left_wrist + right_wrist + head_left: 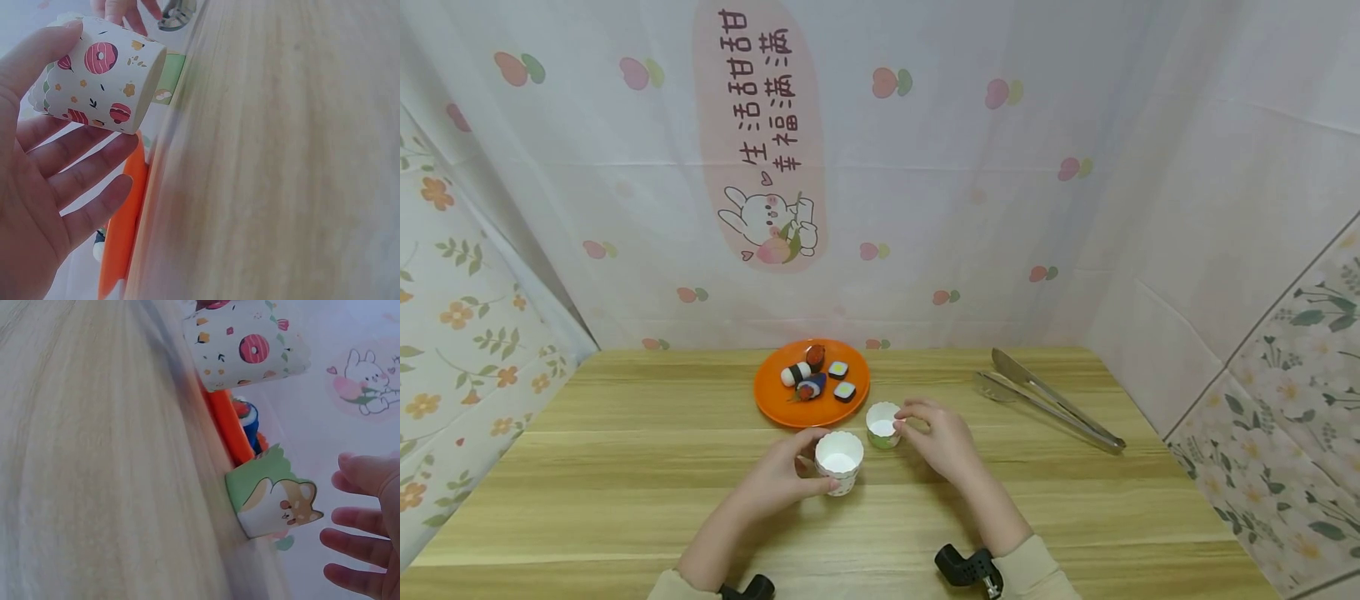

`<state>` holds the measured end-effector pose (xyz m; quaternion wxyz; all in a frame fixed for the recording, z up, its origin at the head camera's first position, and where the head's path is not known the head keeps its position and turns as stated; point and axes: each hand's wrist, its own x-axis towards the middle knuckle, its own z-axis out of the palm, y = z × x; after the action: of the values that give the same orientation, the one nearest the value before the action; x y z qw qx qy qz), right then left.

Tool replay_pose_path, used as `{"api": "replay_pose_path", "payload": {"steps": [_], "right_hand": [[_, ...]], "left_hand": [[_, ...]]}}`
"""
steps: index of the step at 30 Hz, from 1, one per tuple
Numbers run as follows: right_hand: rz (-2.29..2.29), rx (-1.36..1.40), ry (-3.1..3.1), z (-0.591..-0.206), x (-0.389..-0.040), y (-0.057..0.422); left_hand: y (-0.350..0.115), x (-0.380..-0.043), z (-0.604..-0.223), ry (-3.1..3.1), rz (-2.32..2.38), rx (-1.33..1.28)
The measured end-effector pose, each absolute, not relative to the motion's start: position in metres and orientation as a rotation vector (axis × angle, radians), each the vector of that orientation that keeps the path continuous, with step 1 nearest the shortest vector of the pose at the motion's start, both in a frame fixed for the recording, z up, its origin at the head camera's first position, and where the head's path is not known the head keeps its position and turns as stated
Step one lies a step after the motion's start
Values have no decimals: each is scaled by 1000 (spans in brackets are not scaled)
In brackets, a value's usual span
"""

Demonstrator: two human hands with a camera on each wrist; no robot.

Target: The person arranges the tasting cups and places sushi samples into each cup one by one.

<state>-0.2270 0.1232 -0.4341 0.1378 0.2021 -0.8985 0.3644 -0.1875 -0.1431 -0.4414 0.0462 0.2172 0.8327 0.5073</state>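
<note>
My left hand [782, 475] grips a white paper baking cup [100, 69] printed with pink donuts, thumb on one side and fingers on the other. Its scalloped mouth faces up, and the base looks slightly raised off the table. To its right, a smaller green paper cup [275, 497] with a dog print stands upright on the table. My right hand [943, 442] is beside this green cup, at its right. In the right wrist view its fingers are spread, with a gap between them and the cup.
An orange plate [775, 408] behind the cups bears several sushi pieces [811, 387]. Metal tongs [1060, 404] lie at the back right of the wooden table [625, 467]. A printed white curtain [925, 192] hangs along the table's far edge.
</note>
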Motion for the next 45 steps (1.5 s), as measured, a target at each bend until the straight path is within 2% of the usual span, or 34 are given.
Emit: {"api": "replay_pose_path", "payload": {"steps": [24,45], "right_hand": [[1028,834,-2572,-395,-199,108],[872,1089,-2583,-405,-179,107]], "left_hand": [[-143,-188,-442,2553,1554,681],[-139,-186,-441,2519,1551,744]]}}
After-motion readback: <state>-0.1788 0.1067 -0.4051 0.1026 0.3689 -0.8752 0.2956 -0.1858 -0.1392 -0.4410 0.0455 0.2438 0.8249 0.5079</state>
